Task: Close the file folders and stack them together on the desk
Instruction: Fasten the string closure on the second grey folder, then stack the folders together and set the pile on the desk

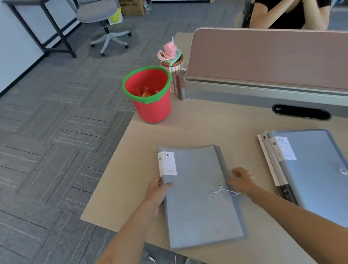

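Your left hand (156, 189) is clamped on the spine edge of the near folder (199, 197), thumb on the cover just below its white label (167, 164); your right hand (242, 180) rests at the opposite, opening edge beside the string tie (221, 189), fingers curled, though whether they pinch the cover edge cannot be told. The folder lies closed and flat near the tabletop's (224, 120) front-left corner, its long axis running from the front edge toward the rear, label end pointing rearward toward the red bin (151, 103). A second folder (325, 177) lies well apart toward the right edge, closed, atop some pale booklets (271, 161), its axis slightly skewed, label end likewise rearward. The step in hand appears to be gripping the closed folder for stacking. The next move calls for lifting it level by both long edges, carrying it right, and setting it squarely on the second folder, labels matched.
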### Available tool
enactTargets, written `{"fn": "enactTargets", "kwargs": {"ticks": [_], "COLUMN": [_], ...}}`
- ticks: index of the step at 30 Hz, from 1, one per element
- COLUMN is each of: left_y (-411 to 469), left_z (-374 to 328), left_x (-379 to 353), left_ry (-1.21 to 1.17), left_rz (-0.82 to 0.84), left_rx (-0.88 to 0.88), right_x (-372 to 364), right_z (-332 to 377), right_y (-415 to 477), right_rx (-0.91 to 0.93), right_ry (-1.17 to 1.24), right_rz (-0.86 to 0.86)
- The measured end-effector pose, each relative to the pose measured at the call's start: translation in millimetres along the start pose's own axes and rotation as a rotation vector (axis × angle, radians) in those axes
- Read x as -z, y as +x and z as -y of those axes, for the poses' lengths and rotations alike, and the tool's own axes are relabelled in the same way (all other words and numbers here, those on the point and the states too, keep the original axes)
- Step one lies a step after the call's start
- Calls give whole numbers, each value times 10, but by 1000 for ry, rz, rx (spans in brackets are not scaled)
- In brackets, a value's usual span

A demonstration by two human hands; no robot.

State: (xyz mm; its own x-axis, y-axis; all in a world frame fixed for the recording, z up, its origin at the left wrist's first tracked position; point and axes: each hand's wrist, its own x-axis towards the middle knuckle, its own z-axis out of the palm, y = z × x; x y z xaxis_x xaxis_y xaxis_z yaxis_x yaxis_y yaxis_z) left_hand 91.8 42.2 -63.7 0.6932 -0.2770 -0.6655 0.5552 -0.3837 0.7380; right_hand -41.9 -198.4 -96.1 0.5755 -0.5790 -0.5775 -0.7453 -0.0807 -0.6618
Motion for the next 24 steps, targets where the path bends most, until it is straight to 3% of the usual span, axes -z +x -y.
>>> {"fn": "enactTargets", "kwargs": {"ticks": [5, 11, 17, 24], "left_y": [-14, -14, -193, -609], "left_z": [-377, -820, -781, -486], "left_x": [-207, -971, -2257, -3254], "left_ry": [-110, -97, 130, 305], "left_rz": [153, 294, 284, 279], "left_rx": [-77, -160, -157, -174], "right_x": [319, 1072, 2024, 2859], "right_z": [76, 194, -542, -1307], "right_y": [-99, -327, -444, -215], "right_rx": [-104, 30, -98, -74], "right_ry": [225, 358, 257, 195], "right_rz": [4, -278, -427, -352]}}
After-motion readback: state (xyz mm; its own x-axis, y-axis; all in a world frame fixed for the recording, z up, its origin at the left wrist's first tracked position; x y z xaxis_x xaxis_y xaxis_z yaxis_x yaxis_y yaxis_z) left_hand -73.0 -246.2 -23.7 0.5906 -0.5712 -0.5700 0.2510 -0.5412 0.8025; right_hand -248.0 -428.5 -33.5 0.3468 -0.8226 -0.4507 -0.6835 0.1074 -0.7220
